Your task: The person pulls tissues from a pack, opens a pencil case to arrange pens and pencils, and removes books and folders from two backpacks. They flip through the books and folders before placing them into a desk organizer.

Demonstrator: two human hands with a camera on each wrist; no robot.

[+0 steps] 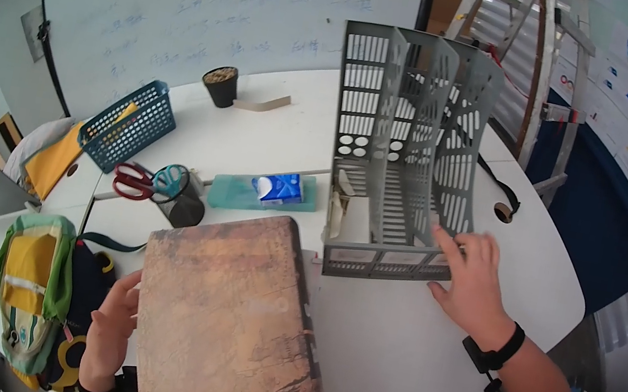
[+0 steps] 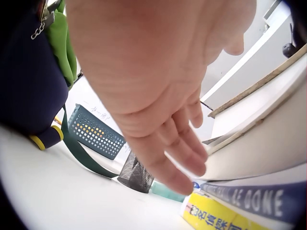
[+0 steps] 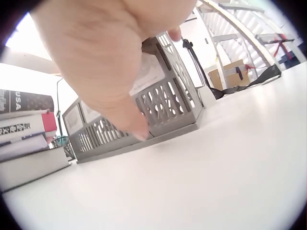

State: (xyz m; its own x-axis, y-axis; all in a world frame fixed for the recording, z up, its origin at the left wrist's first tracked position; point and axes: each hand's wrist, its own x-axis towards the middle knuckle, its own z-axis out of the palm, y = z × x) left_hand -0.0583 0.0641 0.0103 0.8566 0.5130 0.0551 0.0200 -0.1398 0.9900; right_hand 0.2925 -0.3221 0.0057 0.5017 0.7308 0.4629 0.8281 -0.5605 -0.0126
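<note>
A large brown book (image 1: 224, 323) with an old-map cover lies on top of a book stack (image 3: 29, 139), tilted across the near side of the table. At its left edge is my left hand (image 1: 111, 320), fingers extended. In the left wrist view the fingertips are right at the books, beside a blue spine (image 2: 249, 196) and a yellow one (image 2: 216, 215). A grey slotted file rack (image 1: 383, 258) stands right of the stack. My right hand (image 1: 475, 283) grips the rack's front right wall, thumb (image 3: 132, 127) outside and a finger over the rim. Some papers (image 1: 348, 215) lie in the rack's left compartment.
Behind the books are a mesh pen cup (image 1: 184, 207) with scissors, a teal case (image 1: 235, 192) and a blue tissue pack (image 1: 279, 188). Farther back stand a blue basket (image 1: 127, 134) and a plant pot (image 1: 220, 87). A green-yellow backpack (image 1: 33, 289) sits at left.
</note>
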